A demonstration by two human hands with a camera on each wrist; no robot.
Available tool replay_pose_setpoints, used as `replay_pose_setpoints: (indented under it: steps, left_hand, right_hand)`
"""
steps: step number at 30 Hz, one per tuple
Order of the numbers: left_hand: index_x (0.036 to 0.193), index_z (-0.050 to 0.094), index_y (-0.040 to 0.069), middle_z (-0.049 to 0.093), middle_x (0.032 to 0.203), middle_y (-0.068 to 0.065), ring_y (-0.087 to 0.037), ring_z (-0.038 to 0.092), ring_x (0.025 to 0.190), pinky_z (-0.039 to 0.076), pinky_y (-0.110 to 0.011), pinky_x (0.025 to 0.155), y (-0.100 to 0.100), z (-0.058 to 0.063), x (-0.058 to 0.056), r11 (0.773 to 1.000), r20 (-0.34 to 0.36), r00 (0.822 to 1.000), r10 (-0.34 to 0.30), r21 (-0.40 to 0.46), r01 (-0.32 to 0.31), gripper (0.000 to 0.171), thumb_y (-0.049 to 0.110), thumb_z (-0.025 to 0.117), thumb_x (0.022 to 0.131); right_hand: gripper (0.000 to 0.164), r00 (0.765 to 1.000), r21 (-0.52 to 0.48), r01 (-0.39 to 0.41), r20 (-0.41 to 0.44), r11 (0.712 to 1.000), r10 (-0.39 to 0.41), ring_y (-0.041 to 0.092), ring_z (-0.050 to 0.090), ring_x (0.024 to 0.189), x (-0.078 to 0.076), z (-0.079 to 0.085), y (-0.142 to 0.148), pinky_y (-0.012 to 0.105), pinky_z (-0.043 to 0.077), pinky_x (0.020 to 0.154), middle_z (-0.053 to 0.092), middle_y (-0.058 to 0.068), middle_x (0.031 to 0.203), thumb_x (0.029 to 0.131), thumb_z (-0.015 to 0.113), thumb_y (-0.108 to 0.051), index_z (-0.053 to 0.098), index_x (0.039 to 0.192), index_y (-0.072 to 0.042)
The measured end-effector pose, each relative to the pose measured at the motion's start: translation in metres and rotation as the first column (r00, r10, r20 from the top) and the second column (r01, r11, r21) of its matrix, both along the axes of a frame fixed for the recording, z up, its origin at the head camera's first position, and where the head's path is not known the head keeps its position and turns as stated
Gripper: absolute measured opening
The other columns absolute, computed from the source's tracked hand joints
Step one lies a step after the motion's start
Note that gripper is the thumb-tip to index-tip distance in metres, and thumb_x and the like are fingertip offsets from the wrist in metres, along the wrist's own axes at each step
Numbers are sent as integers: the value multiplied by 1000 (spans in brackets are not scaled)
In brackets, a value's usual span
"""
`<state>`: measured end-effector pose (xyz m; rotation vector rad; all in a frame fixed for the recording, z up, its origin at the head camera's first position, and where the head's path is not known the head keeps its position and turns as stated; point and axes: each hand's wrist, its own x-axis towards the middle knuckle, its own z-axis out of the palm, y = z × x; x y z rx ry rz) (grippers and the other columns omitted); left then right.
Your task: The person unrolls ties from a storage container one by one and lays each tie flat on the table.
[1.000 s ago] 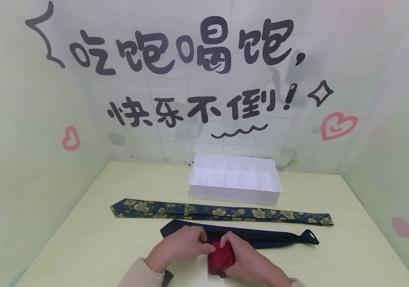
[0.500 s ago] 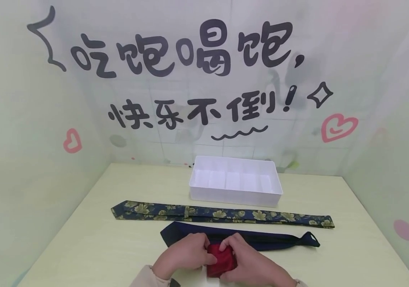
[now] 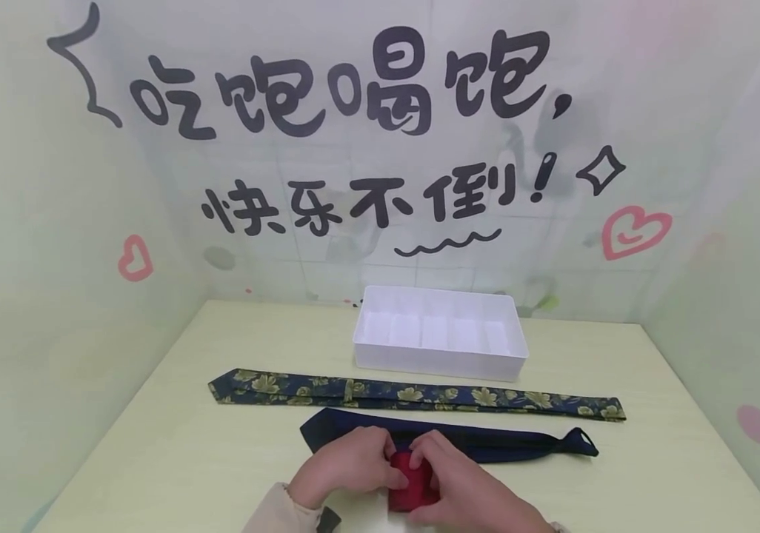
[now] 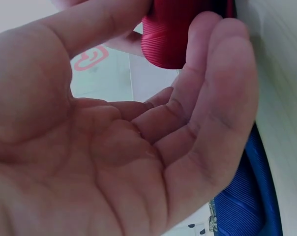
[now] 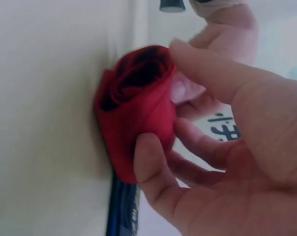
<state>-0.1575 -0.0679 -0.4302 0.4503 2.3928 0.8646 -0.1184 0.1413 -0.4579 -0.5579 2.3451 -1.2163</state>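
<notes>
A dark red necktie [image 3: 413,490], wound into a roll, is held between both hands near the front of the table. In the right wrist view the coiled end of the red tie [image 5: 138,115] faces the camera, its layers spiralling loosely. My left hand [image 3: 355,460] grips the roll from the left, thumb on its near side and fingers bent behind it. From the right, my right hand [image 3: 470,485] grips it with thumb and fingers spread round its side. Just behind both hands lies a navy necktie [image 3: 513,444], stretched out, with a small loop at its right end.
A navy tie with golden flowers [image 3: 413,394] lies flat across the table beyond the plain one. Farther back stands a white divided box [image 3: 440,359] near the rear wall. Printed walls enclose the table [image 3: 153,444] at the back and both sides.
The red roll has turned slightly and its outline has shifted between the fingers. Both hands stay on it in nearly the same spot. The other two ties and the box have not moved.
</notes>
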Motion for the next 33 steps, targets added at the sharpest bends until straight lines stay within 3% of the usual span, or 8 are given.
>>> replay_pose_setpoints:
  steps: [7, 13, 17, 22, 27, 33]
  left_hand:
    - [92, 68, 6, 65, 74, 2, -14, 56, 64, 45, -28, 60, -1, 3, -2, 999, 20, 999, -38, 9, 38, 28, 23, 85, 77]
    - [102, 71, 6, 65, 73, 6, -10, 56, 65, 48, -24, 66, -6, 2, -7, 994, -12, 994, -106, -5, 106, 30, 7, 80, 73]
    - [81, 70, 9, 58, 64, 6, -11, 51, 59, 43, -27, 58, -3, -5, -5, 998, -66, 997, -51, -33, 48, 8, 6, 74, 75]
    - [51, 48, 18, 34, 47, 9, -14, 33, 47, 28, -30, 47, 5, -12, 3, 995, -108, 994, 31, -86, -41, 32, 7, 67, 74]
    - [50, 39, 19, 26, 45, 10, -14, 24, 45, 22, -31, 47, 11, -16, 6, 992, -112, 993, 31, -119, -44, 39, 7, 63, 78]
    - [51, 40, 19, 27, 47, 8, -14, 25, 45, 22, -30, 48, 11, -18, 5, 993, -99, 995, 12, -120, -24, 39, 8, 63, 81]
  right_hand:
    - [38, 999, 62, 43, -7, 997, -42, 4, 54, 81, -3, -9, -10, 21, 49, 70, 58, -9, 93, 80, 82, -16, 52, 102, -22]
    - [39, 998, 77, 57, -22, 995, -56, 7, 53, 78, -3, -5, -9, 23, 46, 64, 58, -7, 90, 80, 82, -10, 49, 98, -20]
    - [39, 998, 69, 60, -12, 996, -59, 8, 53, 78, -2, -5, -5, 23, 45, 64, 58, -6, 90, 80, 81, -10, 48, 99, -20]
    - [40, 998, 76, 53, -41, 996, -50, 6, 52, 75, -1, -4, -4, 22, 45, 63, 58, -5, 91, 81, 80, -11, 46, 102, -19]
    - [44, 997, 89, 52, -60, 995, -47, 4, 51, 73, -2, -4, -3, 21, 45, 65, 58, -5, 90, 81, 81, -14, 45, 105, -17]
    - [49, 995, 69, 39, -94, 997, -33, 3, 53, 75, -1, -7, -3, 20, 46, 67, 60, -5, 92, 81, 81, -15, 42, 110, -16]
